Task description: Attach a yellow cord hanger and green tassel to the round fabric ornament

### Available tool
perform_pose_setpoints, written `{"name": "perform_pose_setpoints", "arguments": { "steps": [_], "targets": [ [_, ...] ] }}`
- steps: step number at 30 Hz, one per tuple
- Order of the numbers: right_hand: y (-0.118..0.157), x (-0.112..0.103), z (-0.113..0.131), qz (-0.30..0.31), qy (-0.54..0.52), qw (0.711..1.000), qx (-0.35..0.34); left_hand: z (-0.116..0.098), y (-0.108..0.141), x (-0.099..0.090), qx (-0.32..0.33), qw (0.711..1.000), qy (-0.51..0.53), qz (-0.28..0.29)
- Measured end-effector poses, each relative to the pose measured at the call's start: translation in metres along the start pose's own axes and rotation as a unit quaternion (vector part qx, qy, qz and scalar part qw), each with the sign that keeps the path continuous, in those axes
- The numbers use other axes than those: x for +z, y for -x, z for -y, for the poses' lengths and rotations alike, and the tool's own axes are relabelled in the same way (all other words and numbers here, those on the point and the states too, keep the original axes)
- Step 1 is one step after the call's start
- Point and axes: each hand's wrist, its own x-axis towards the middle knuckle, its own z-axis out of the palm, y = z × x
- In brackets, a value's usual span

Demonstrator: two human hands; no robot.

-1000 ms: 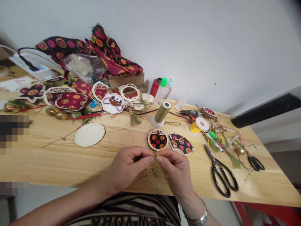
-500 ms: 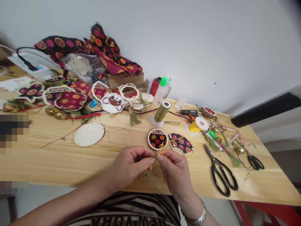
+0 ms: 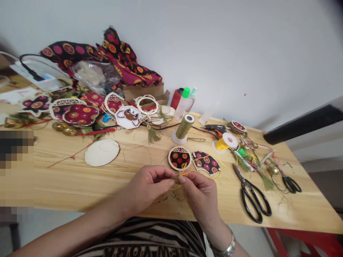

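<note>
My left hand (image 3: 152, 185) and my right hand (image 3: 200, 191) meet fingertip to fingertip over the front of the table. Both pinch the yellow cord (image 3: 184, 171), along with a bit of olive thread that is mostly hidden by the fingers. Just beyond the fingertips lies a round wooden frame (image 3: 180, 159) backed with dark patterned fabric. To its right rests a fan-shaped fabric piece (image 3: 206, 163), with a loop of the yellow cord across it. Behind them stands a spool of olive thread (image 3: 185, 127), and further right a yellow spool (image 3: 224, 142).
Large black-handled scissors (image 3: 253, 196) lie at the right, smaller scissors (image 3: 292, 184) beyond. A glue gun (image 3: 215, 129) sits behind the spools. A white oval (image 3: 102, 152), ornaments, bells, patterned cloth (image 3: 120, 60) and bottles (image 3: 183, 103) spread across the left and back.
The fingertips have shifted slightly and the left thumb has moved a little, while both hands keep their pinch. The other objects have not moved.
</note>
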Motion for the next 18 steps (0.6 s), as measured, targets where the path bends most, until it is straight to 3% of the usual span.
{"name": "perform_pose_setpoints", "arguments": {
  "steps": [10,15,18],
  "targets": [
    [0.003,-0.001,0.004,0.001,0.078,0.995,-0.069,0.01,0.001,-0.003,0.039,0.999,0.021,-0.006],
    [0.004,-0.002,0.005,0.01,0.072,0.995,-0.067,0.003,0.0,0.001,0.04,0.999,-0.028,-0.003],
    [0.003,-0.002,0.006,0.005,0.053,0.998,-0.044,0.002,0.001,0.002,0.096,0.99,-0.105,-0.02]
  ]
}}
